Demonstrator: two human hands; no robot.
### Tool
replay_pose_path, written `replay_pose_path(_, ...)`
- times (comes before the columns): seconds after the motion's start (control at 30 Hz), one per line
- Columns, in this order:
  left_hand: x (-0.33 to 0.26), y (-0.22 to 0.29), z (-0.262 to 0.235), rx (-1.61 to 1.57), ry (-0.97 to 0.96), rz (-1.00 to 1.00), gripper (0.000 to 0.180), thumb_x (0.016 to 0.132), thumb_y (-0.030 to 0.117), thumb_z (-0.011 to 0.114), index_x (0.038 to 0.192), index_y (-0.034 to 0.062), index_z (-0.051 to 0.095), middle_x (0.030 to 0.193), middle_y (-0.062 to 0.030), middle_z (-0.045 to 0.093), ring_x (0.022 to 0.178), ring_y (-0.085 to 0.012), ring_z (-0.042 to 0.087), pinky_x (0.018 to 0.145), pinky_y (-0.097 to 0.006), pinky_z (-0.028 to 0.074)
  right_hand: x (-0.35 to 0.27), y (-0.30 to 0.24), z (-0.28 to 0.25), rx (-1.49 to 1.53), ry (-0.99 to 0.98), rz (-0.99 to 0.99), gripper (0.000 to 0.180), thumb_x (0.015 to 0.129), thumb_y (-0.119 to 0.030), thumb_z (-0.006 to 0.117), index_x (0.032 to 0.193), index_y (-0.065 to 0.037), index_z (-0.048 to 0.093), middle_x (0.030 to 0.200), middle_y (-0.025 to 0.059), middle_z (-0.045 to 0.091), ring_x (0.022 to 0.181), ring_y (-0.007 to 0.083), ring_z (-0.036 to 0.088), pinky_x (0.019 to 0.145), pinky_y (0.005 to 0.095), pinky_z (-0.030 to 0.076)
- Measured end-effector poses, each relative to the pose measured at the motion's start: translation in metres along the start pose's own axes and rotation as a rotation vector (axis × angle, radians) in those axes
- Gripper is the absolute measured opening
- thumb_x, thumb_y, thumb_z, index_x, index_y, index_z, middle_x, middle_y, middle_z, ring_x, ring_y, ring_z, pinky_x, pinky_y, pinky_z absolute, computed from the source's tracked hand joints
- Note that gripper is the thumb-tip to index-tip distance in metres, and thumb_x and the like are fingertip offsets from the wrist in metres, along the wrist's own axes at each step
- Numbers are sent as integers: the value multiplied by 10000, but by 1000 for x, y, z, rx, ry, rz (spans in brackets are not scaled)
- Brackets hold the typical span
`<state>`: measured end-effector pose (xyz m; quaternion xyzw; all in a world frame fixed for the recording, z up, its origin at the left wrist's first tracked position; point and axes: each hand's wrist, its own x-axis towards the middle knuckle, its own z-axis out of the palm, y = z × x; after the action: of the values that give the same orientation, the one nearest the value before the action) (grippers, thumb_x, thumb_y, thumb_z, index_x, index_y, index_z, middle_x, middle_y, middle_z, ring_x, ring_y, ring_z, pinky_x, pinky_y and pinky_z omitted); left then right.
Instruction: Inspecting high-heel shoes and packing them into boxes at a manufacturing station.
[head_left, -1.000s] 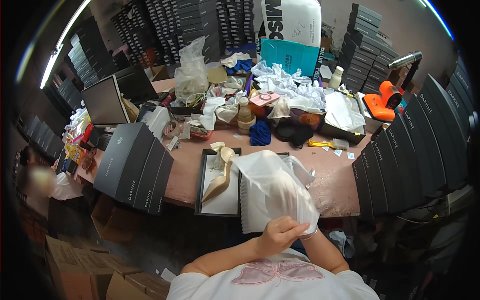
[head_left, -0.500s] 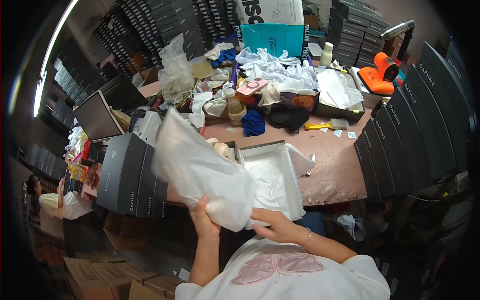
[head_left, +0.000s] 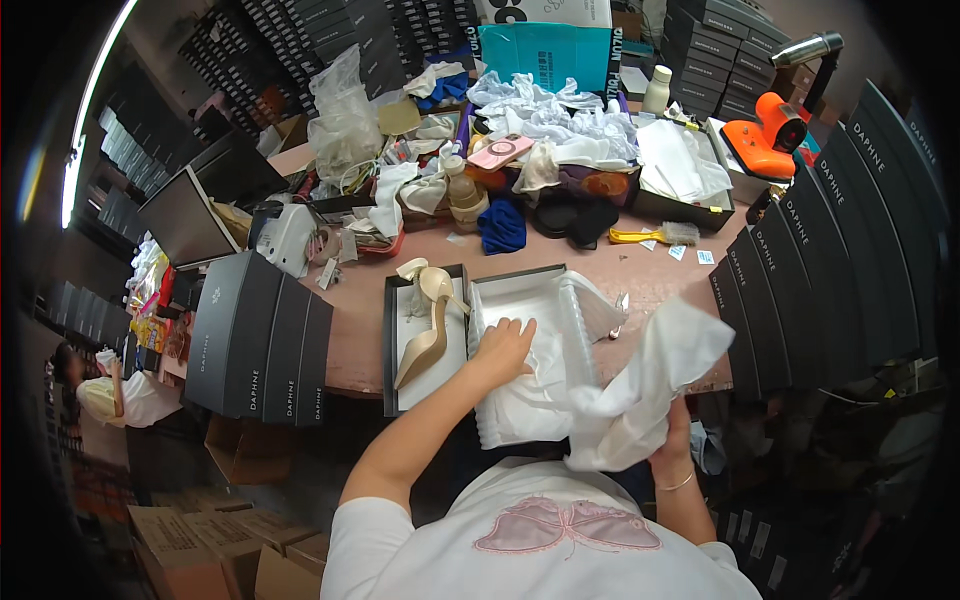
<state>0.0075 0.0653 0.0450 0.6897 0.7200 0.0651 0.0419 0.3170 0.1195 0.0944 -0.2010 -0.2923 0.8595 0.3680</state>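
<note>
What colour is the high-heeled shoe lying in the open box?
Beige, glossy: the high-heeled shoe shows best in the head view.

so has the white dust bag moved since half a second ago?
Yes. The white dust bag went from the left of the open shoe box to its right, gripped in the right hand.

White tissue paper [head_left: 640, 400], crumpled, apparently trailing into open shoebox [head_left: 520, 290]

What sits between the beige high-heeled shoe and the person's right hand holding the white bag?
In the head view, the left hand pressing white paper in the open box lies between shoe and right hand.
</note>
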Motion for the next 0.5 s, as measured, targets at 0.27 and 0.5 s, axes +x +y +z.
replay_pose_path(0.27,41,-43,-142,38,428,-11,100,825,120,612,784,68,686,776,-133,620,799,-310,642,712,-433,501,68,24,21,-235,-25,20,553,953,-351,626,1347,8,475,1284,132,580,1093,264,632,895,421,554)
replay_pose_path(0.5,-27,-31,-188,83,565,-66,150,796,112,720,929,43,710,1452,-200,418,1359,-417,366,1121,-521,302,82,108,32,-1738,-433,-381,627,921,-320,679,1391,25,448,1242,190,585,946,211,657,759,315,531)
